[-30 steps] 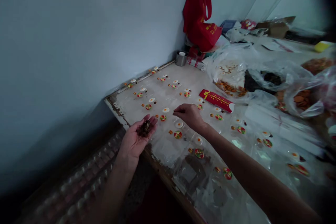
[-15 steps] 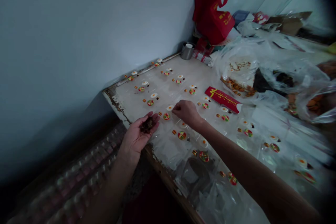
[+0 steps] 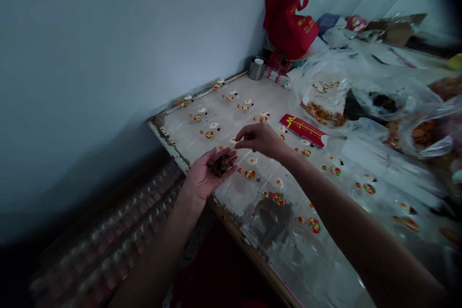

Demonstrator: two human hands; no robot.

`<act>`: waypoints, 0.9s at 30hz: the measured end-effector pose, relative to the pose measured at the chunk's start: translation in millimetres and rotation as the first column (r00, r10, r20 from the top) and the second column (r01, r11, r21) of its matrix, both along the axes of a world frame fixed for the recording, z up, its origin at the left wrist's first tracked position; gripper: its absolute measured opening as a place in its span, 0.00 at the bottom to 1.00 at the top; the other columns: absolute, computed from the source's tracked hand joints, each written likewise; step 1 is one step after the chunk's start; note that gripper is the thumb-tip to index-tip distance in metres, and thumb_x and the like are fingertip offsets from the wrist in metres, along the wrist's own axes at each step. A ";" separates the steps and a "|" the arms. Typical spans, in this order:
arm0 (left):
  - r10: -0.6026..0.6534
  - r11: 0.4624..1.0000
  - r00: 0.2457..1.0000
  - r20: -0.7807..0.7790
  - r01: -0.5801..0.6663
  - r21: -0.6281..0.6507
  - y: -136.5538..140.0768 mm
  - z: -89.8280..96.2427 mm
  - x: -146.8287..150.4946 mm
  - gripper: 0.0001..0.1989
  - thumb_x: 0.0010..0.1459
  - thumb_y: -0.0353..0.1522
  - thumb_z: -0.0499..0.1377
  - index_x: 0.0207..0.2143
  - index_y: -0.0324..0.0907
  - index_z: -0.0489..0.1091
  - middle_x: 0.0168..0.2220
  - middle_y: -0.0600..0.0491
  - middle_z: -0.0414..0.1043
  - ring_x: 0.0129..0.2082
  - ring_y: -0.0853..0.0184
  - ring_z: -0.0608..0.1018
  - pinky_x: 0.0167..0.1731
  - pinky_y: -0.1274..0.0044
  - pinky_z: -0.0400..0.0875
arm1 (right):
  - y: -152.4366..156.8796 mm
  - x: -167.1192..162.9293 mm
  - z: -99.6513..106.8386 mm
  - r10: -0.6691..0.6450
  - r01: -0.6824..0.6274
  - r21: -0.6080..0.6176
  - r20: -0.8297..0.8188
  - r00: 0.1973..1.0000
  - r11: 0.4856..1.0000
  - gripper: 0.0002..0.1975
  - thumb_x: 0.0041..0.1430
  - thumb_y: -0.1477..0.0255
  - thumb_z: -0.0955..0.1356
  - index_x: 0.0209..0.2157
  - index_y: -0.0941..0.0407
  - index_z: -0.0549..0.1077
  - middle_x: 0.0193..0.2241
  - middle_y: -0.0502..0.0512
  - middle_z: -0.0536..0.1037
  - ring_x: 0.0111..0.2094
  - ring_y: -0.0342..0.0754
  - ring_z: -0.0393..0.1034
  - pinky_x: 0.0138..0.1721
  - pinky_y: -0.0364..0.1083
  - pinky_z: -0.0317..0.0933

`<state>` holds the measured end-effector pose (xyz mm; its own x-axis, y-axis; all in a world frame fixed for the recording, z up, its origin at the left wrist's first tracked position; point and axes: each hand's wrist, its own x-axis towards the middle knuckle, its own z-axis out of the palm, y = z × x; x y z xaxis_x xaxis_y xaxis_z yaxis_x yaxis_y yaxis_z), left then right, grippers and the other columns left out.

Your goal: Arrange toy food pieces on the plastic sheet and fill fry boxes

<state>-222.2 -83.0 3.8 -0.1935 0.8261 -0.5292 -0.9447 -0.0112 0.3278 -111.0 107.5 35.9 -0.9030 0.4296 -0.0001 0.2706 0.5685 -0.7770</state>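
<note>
My left hand (image 3: 201, 179) is turned palm up over the table's near edge, cradling a loose heap of small dark brown pieces (image 3: 221, 165). Just above and right of it, my right hand (image 3: 260, 139) hovers with thumb and fingertips slightly apart; nothing shows between them. Around both hands, sets of miniature food pieces lie in rows: a fried egg (image 3: 252, 161), a colourful round dish (image 3: 250, 174) and a tiny burger (image 3: 240, 170). Many sets also have a small dark piece (image 3: 259, 180) beside them. My left fingers partly cover one set.
A worn table (image 3: 169, 142) stands against the wall. On it are a red printed packet (image 3: 303, 130), a metal cup (image 3: 256, 69), a red bag (image 3: 288, 19) and open plastic bags (image 3: 325, 82) of small pieces. Rows of clear-topped pink items (image 3: 119, 231) stand below left.
My left hand has moved right with the dark pieces, closer to my right hand. My right hand has lifted slightly and its pinched fingers have parted. The view has shifted a little.
</note>
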 end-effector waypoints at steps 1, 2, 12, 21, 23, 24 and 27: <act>-0.007 1.000 1.000 0.010 0.007 -0.006 0.8 -0.5 3.1 0.16 0.64 0.32 0.54 0.46 0.31 0.76 0.45 0.36 0.79 0.48 0.52 0.80 0.50 0.58 0.75 | -14.3 8.9 2.7 0.006 -0.004 0.032 -0.056 0.998 0.999 0.12 0.55 0.62 0.74 0.36 0.55 0.81 0.24 0.50 0.78 0.23 0.42 0.69 0.26 0.40 0.58; -0.004 1.000 1.000 0.015 0.004 -0.010 1.9 -0.9 6.6 0.15 0.63 0.32 0.55 0.44 0.31 0.77 0.42 0.37 0.80 0.45 0.53 0.81 0.50 0.58 0.75 | -28.0 17.0 3.2 -0.011 0.016 0.063 -0.081 0.997 0.998 0.10 0.57 0.63 0.73 0.37 0.54 0.82 0.25 0.50 0.79 0.25 0.42 0.70 0.27 0.40 0.59; 0.002 0.998 1.000 0.008 -0.002 -0.055 20.8 -0.9 41.2 0.11 0.59 0.22 0.55 0.37 0.33 0.78 0.38 0.45 0.81 0.38 0.62 0.83 0.47 0.66 0.78 | -61.8 50.9 -33.1 -0.410 0.324 -0.445 -0.112 0.905 0.835 0.08 0.48 0.70 0.73 0.32 0.58 0.79 0.26 0.52 0.79 0.25 0.46 0.72 0.27 0.42 0.65; 0.077 0.996 0.997 0.002 -0.076 -0.039 8.8 -7.9 5.8 0.13 0.59 0.24 0.55 0.44 0.32 0.76 0.46 0.38 0.79 0.49 0.55 0.80 0.48 0.63 0.77 | -4.1 83.8 -37.1 -0.347 0.338 -0.082 -0.126 0.930 0.937 0.07 0.45 0.72 0.71 0.31 0.58 0.76 0.25 0.51 0.78 0.25 0.44 0.71 0.27 0.42 0.64; 0.020 0.999 0.999 0.047 -0.019 -0.037 6.9 -9.7 13.2 0.13 0.59 0.24 0.56 0.45 0.31 0.75 0.46 0.38 0.78 0.49 0.54 0.80 0.50 0.62 0.76 | -9.7 83.7 -43.8 -0.205 0.213 0.128 -0.073 0.976 0.969 0.06 0.47 0.76 0.69 0.30 0.57 0.77 0.24 0.49 0.77 0.24 0.42 0.69 0.28 0.40 0.61; -0.009 0.999 0.998 0.069 0.011 -0.035 6.4 -11.1 17.9 0.13 0.60 0.25 0.56 0.45 0.31 0.75 0.46 0.38 0.78 0.50 0.54 0.80 0.51 0.62 0.76 | -12.3 83.0 -45.9 -0.149 0.155 0.205 -0.049 0.988 0.966 0.06 0.48 0.78 0.69 0.30 0.57 0.77 0.24 0.48 0.76 0.24 0.41 0.68 0.29 0.40 0.59; -0.081 0.995 0.990 0.117 0.088 -0.053 5.8 -16.0 29.2 0.13 0.60 0.25 0.57 0.47 0.31 0.75 0.47 0.38 0.78 0.49 0.55 0.80 0.53 0.62 0.74 | -15.2 81.2 -47.5 -0.027 0.021 0.357 0.012 1.000 0.934 0.08 0.48 0.82 0.68 0.30 0.58 0.77 0.25 0.49 0.75 0.26 0.42 0.68 0.30 0.40 0.58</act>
<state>-193.0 -77.1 -12.2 -0.0596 0.8042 -0.5913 -0.9728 0.0860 0.2150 -29.8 92.4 -11.6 -0.8937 0.4253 0.1427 0.2980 0.8007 -0.5196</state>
